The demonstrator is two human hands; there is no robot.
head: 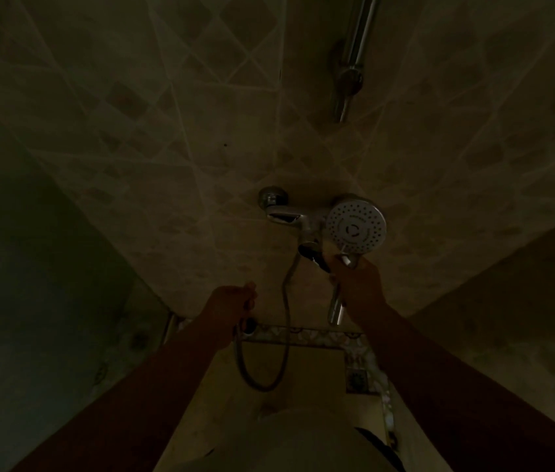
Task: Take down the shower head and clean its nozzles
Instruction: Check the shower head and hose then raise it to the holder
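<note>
On the dim tiled wall (167, 137) of the shower, a chrome riser rail (358, 39) runs up at top right, and below it sits the mixer tap (286, 216). A metal hose (284, 318) hangs from the mixer in a loop down toward the patterned floor border (306, 335).

The shower head (356, 224) is off its holder, held up just in front of the mixer's right end with its nozzle face turned toward the camera. The right hand (358, 284) is wrapped around its handle. The left hand (232, 301) is curled into a loose fist beside the hose; whether it pinches anything is too dark to tell.

The cleaning step looks about to begin. It would go best with the right hand keeping the face tilted toward what light there is, the hose left slack, and the left hand rubbing each ring of nozzles in turn.
</note>
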